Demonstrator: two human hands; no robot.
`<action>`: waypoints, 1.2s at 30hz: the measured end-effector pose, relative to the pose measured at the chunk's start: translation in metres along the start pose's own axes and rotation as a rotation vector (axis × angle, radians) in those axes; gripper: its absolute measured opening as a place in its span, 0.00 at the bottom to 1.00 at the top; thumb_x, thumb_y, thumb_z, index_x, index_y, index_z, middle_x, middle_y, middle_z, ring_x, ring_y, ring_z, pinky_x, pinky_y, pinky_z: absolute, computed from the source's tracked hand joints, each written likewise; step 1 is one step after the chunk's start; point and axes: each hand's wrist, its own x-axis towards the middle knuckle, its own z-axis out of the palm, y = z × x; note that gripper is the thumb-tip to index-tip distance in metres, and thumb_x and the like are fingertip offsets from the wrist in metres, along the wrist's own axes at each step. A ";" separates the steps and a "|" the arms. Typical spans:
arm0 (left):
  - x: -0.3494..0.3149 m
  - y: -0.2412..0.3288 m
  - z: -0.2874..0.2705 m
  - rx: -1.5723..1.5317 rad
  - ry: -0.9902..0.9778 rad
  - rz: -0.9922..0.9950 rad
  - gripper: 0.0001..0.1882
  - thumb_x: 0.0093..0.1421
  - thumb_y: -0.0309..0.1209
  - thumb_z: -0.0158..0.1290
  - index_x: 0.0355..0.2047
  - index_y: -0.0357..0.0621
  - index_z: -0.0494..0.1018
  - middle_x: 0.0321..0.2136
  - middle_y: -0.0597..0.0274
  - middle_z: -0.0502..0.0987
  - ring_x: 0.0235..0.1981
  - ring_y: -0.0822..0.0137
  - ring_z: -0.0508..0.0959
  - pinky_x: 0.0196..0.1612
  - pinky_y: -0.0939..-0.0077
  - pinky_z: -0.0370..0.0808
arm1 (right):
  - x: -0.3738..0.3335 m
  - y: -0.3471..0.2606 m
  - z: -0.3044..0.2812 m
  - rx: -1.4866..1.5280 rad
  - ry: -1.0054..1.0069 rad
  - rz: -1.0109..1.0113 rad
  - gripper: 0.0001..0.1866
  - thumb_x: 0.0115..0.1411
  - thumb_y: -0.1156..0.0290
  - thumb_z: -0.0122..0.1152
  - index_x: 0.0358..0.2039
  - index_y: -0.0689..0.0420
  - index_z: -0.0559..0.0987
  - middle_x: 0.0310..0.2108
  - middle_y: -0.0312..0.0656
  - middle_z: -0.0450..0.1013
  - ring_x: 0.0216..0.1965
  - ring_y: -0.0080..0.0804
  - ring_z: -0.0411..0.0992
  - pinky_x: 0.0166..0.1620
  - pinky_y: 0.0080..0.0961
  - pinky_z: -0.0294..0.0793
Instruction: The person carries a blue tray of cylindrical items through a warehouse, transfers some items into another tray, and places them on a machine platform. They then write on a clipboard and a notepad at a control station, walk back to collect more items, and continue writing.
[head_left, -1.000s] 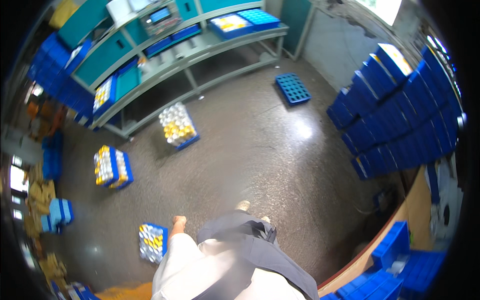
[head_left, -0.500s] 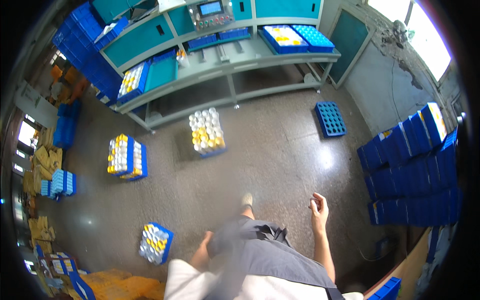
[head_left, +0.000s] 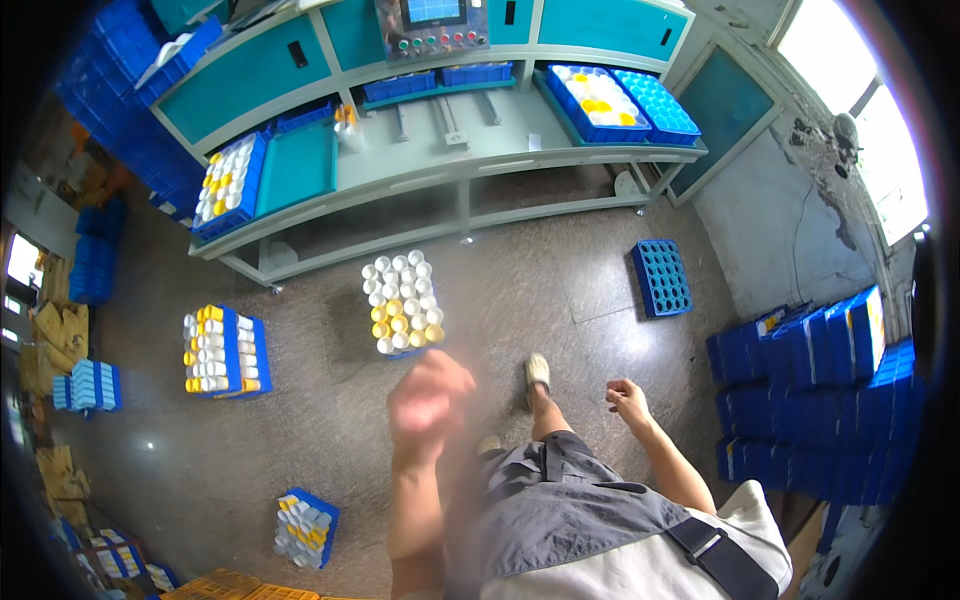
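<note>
My left hand is raised in front of me, smeared by motion; its fingers look curled, but whether it holds anything cannot be made out. Just beyond it in the picture, a blue crate on the floor is filled with white and yellow cups standing in rows. My right hand hangs out at my right side, its fingers loosely curled, with nothing visible in them. The nearest thing beyond that hand is a blue tray with round holes, lying on the floor. Neither hand appears to touch any object.
A grey workbench with a control panel spans the far side and carries crates of cups. On the left floor sit a strapped crate stack and another cup crate. Stacked blue crates stand along the right.
I have stepped forward, so the bench and floor crates appear nearer. My left hand has swung up and forward from beside my hip. My right hand stays out at my side, fingers still curled.
</note>
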 end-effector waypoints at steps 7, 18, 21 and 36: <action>0.212 0.023 0.154 -0.542 -0.338 0.225 0.06 0.54 0.24 0.59 0.21 0.47 0.77 0.26 0.60 0.77 0.24 0.68 0.67 0.28 0.74 0.66 | 0.185 -0.105 0.007 -0.053 -0.173 -0.076 0.16 0.65 0.68 0.61 0.51 0.62 0.78 0.42 0.45 0.79 0.43 0.32 0.78 0.41 0.31 0.81; 0.490 -0.145 0.235 -0.533 -0.737 0.270 0.06 0.58 0.31 0.64 0.32 0.47 0.78 0.29 0.61 0.77 0.26 0.66 0.71 0.28 0.74 0.69 | 0.392 -0.229 -0.110 -0.020 -0.068 -0.135 0.16 0.66 0.66 0.61 0.50 0.61 0.79 0.43 0.48 0.80 0.44 0.36 0.79 0.44 0.31 0.81; 0.544 -0.201 0.268 -0.741 -0.631 0.405 0.03 0.59 0.27 0.59 0.28 0.49 0.76 0.25 0.64 0.74 0.23 0.69 0.68 0.25 0.76 0.65 | 0.437 -0.235 -0.139 0.058 -0.052 -0.106 0.17 0.65 0.66 0.61 0.50 0.62 0.79 0.45 0.51 0.80 0.47 0.41 0.79 0.51 0.34 0.78; 0.801 -0.581 0.382 0.589 -0.967 -0.374 0.13 0.61 0.32 0.59 0.43 0.39 0.77 0.39 0.51 0.80 0.41 0.53 0.80 0.47 0.62 0.77 | 0.635 -0.274 -0.384 0.081 0.223 0.079 0.18 0.63 0.66 0.62 0.50 0.63 0.79 0.44 0.51 0.81 0.45 0.37 0.80 0.50 0.32 0.77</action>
